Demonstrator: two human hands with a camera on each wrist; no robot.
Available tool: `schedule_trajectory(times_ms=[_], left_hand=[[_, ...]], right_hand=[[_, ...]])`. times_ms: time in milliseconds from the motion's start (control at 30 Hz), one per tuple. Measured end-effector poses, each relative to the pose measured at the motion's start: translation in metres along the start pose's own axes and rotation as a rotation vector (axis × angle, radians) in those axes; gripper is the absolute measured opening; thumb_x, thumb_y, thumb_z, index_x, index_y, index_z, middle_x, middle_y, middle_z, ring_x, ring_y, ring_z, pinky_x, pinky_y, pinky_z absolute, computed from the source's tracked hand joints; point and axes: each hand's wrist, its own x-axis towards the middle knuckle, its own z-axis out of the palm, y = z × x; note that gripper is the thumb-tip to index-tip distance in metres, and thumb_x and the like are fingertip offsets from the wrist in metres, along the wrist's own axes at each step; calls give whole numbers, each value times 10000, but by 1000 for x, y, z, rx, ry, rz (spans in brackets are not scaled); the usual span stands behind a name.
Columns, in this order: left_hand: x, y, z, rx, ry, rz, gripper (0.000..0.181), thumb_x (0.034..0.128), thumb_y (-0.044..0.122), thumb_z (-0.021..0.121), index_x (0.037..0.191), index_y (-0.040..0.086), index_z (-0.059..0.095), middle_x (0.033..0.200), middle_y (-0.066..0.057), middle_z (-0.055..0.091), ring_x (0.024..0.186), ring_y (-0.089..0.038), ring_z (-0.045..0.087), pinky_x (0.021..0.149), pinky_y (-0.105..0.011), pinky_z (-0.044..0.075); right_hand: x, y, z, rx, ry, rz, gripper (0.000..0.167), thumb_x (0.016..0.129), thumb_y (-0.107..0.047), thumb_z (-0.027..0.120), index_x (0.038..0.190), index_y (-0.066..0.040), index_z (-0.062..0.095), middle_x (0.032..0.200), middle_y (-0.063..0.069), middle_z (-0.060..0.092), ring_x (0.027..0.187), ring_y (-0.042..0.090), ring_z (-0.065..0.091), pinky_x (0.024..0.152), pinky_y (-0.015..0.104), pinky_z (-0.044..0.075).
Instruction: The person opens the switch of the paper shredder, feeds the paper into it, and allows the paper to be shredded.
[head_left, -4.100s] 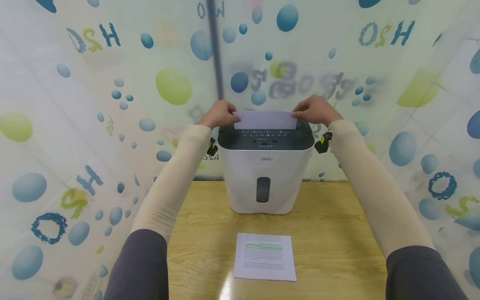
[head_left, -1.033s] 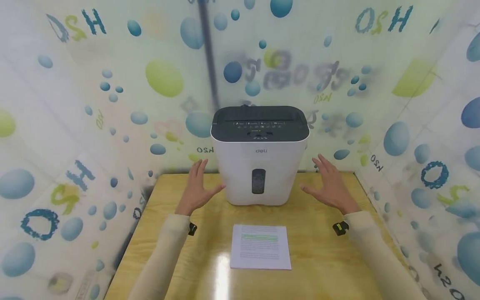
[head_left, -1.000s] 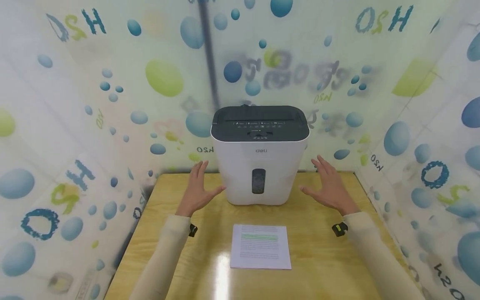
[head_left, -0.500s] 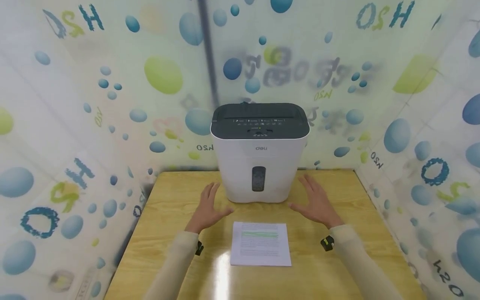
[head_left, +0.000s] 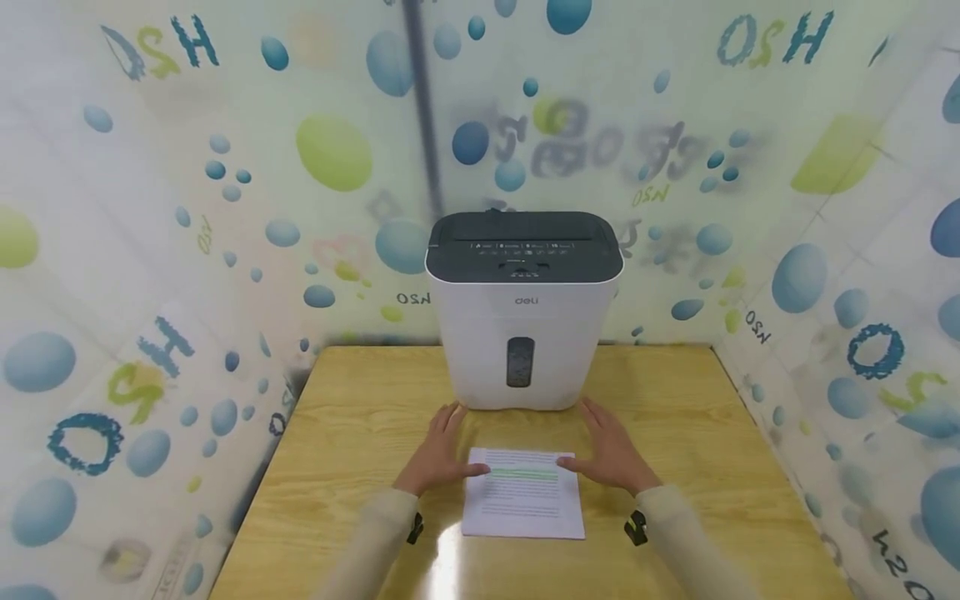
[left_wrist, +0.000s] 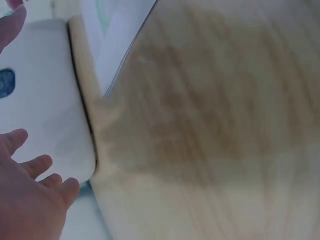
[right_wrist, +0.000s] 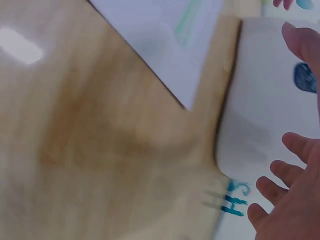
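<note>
Your spread fingers [left_wrist: 37, 166] flank paper [head_left: 521, 507] well off the worktop's [head_left: 667, 392] back edge; likely light, floppy: pinch its sides.

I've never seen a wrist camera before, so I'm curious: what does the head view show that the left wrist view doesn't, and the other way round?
Only the head view shows the dark top of the shredder, the big green wall spot and readable-looking lines of print on the paper.

Only the left wrist view shows the palm side of the left grip.

Both share the shredder and its little window, the paper with its green stripe, the left grip itself and the wooden table.
</note>
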Motion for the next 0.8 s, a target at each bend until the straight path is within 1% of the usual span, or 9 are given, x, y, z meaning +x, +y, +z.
schedule_trajectory(times_ms=[100, 200, 300, 400, 467, 600, 700, 800], left_hand=[[-5, 1, 12, 4, -38, 15, 1197, 694, 560, 902, 1599, 71, 289, 1664, -243, 229, 1548, -486, 176, 1140, -657, 378], [-9, 3, 22, -1, -90, 13, 1169, 697, 549, 908, 1593, 92, 310, 1669, -233, 224, 1562, -461, 162, 1142, -642, 388], [-13, 8, 30, 12, -135, 36, 1131, 704, 532, 909, 1578, 88, 345, 1668, -233, 239, 1563, -461, 166, 1158, -637, 372], [-16, 11, 38, 53, -167, 55, 1122, 707, 539, 903, 1574, 81, 357, 1671, -221, 254, 1562, -457, 178, 1173, -623, 359], [-20, 13, 43, 68, -175, 54, 1127, 703, 537, 906, 1579, 88, 358, 1674, -205, 261, 1562, -448, 188, 1171, -612, 366], [-25, 13, 51, 102, -182, 52, 1134, 696, 548, 904, 1585, 101, 361, 1675, -191, 269, 1561, -433, 205, 1165, -591, 381], [-28, 14, 53, 131, -173, 56, 1114, 691, 553, 903, 1574, 107, 392, 1673, -187, 278, 1560, -423, 219, 1163, -576, 391], [-29, 17, 53, 132, -168, 47, 1067, 697, 536, 902, 1556, 111, 432, 1676, -182, 276, 1565, -415, 215, 1175, -567, 382]], right_hand=[[-5, -1, 13, 12, -14, -25, 1055, 787, -622, 798, 1533, 12, 406, 1606, 285, 349, 1457, 516, 345, 1129, 712, 317], [-11, -3, 24, 39, -57, -27, 1019, 782, -588, 818, 1509, 19, 443, 1606, 280, 357, 1460, 507, 350, 1145, 702, 302], [-15, -4, 33, 42, -107, -3, 1019, 775, -582, 823, 1513, 13, 448, 1625, 256, 346, 1480, 481, 348, 1180, 672, 287], [-18, -6, 41, 43, -140, 30, 1029, 764, -586, 834, 1523, -10, 444, 1642, 226, 334, 1498, 456, 340, 1205, 644, 278], [-20, -7, 46, 44, -151, 41, 1039, 757, -590, 839, 1530, -24, 438, 1646, 214, 333, 1499, 447, 344, 1210, 638, 278], [-24, -10, 55, 24, -163, 36, 1030, 759, -577, 840, 1534, -31, 438, 1640, 208, 348, 1493, 436, 363, 1206, 627, 296], [-26, -12, 59, 6, -162, 31, 996, 769, -555, 842, 1523, -31, 455, 1632, 201, 368, 1485, 428, 379, 1197, 625, 314], [-28, -14, 62, -29, -165, 47, 957, 787, -540, 839, 1523, -56, 466, 1638, 165, 374, 1493, 397, 383, 1200, 602, 328]])
